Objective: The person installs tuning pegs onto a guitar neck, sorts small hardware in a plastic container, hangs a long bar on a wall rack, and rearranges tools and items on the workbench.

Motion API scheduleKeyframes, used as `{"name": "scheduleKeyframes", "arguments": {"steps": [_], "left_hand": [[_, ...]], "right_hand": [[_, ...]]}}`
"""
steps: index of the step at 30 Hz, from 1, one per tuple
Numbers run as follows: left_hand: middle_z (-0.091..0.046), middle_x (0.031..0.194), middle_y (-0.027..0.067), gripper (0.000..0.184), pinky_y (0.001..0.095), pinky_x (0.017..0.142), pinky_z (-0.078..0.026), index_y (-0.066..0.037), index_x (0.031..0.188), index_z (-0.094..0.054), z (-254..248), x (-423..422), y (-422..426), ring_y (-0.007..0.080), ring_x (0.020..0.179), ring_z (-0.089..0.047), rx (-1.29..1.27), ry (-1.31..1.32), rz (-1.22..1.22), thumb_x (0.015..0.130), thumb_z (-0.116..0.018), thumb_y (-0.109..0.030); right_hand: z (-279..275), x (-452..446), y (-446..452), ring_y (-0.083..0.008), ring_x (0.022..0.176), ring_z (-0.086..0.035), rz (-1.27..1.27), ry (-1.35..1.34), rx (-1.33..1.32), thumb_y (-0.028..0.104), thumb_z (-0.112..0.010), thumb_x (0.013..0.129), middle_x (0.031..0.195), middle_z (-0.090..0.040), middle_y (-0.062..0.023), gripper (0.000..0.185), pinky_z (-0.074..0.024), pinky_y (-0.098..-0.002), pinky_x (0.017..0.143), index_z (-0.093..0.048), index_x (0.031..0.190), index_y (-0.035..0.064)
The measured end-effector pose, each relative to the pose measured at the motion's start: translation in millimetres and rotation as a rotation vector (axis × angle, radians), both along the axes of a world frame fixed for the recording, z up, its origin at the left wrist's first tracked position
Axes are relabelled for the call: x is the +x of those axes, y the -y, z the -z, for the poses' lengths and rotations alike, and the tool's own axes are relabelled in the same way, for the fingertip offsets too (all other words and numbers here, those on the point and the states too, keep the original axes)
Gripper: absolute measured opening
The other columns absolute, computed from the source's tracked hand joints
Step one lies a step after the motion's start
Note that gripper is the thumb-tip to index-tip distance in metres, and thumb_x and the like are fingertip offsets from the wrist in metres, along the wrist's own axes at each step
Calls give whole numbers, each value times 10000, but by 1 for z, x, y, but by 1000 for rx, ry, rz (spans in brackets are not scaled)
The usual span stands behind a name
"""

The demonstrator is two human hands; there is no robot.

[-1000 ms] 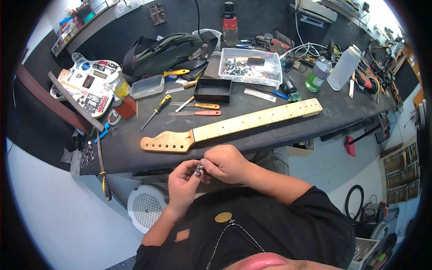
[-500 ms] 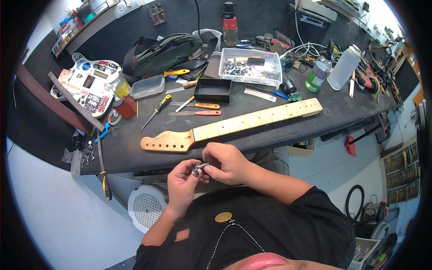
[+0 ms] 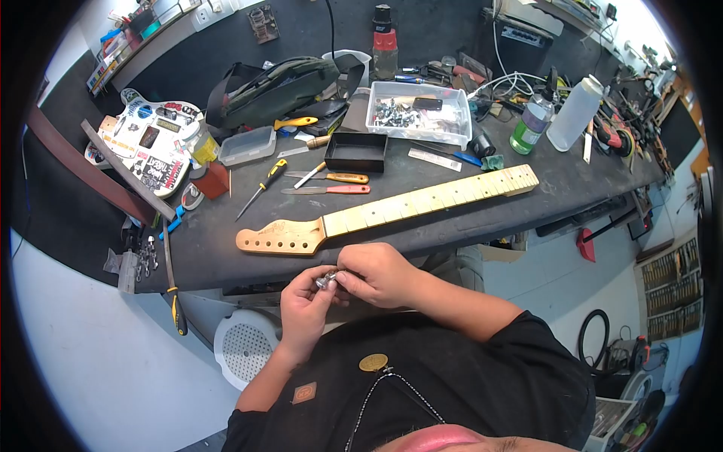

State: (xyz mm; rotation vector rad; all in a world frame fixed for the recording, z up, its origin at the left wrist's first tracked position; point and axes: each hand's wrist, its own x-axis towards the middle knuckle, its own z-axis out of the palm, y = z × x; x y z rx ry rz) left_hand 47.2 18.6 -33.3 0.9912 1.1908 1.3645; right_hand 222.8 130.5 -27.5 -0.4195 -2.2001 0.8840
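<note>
A small shiny metal guitar tuning peg is pinched between the thumb and fingers of my left hand, just off the bench's front edge. My right hand is closed on the same peg from the other side, its thumb and curled fingers covering part of it. Just beyond my hands, a guitar neck lies on the bench, fretboard up. Its headstock points left and has a row of several bare holes.
On the dark bench lie a screwdriver, a red-handled knife, a black tray and a clear bin of metal parts. A stickered guitar body is at left, bottles at right.
The tuning peg has turned and shifted slightly left and down in my fingers. My right hand has closed in nearer to my left; the bench items have not moved.
</note>
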Motion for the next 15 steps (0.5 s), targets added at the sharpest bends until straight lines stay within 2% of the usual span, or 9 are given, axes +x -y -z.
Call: {"name": "scheduleKeyframes", "arguments": {"steps": [3,4,5,7,9,11,14,15], "left_hand": [[-747,1069,132,308,297,830,-599,63,1313,-635,-4,1,-2,155,905,-715,-28,2,38,1027,-629,-50],[-750,1083,139,327,303,846,-597,61,1328,-630,-6,2,-2,160,924,-716,-44,2,55,1023,-638,-57],[-750,1094,143,333,309,860,-594,61,1330,-628,-5,2,-1,164,942,-715,-55,-16,88,1020,-645,-61],[-751,1116,152,346,322,888,-588,61,1333,-625,-2,-1,1,173,977,-713,-75,-56,159,1014,-659,-68],[-753,1134,140,326,315,904,-584,60,1310,-638,0,-1,3,165,990,-711,-79,-59,188,1009,-667,-62],[-756,1129,122,306,298,900,-583,62,1293,-649,1,-1,3,142,989,-707,-75,-61,202,1010,-671,-53],[-763,1116,114,289,292,898,-578,53,1270,-663,-3,-3,5,133,987,-705,-83,-91,191,1006,-678,-64],[-766,1111,111,284,291,897,-576,51,1263,-668,-3,-3,8,130,986,-705,-92,-97,185,1005,-681,-68]], "right_hand": [[-13,9,-24,-401,783,-665,106,56,121,231,-671,980,809,-653,-167,223,-533,-482,689,-624,872,41],[-22,15,-39,-411,802,-671,221,164,91,249,-653,990,813,-666,-178,231,-536,-502,712,-646,890,42],[-25,17,-64,-415,805,-675,286,14,129,262,-644,996,830,-682,-186,245,-534,-509,716,-663,876,49],[-55,32,-106,-434,792,-681,578,233,147,313,-621,1012,819,-696,-200,325,-529,-530,704,-676,849,37],[-63,42,-152,-446,846,-693,800,276,249,385,-600,1024,870,-722,-211,394,-528,-556,735,-689,883,29],[-80,50,-172,-430,822,-682,801,315,230,357,-613,1026,837,-703,-217,352,-521,-506,726,-696,954,23],[-90,67,-197,-405,887,-700,855,328,238,353,-638,1012,870,-718,-208,338,-533,-487,795,-708,1010,22],[-94,81,-215,-364,972,-717,808,394,235,275,-714,960,954,-745,-187,265,-545,-470,858,-713,1049,26]]}}
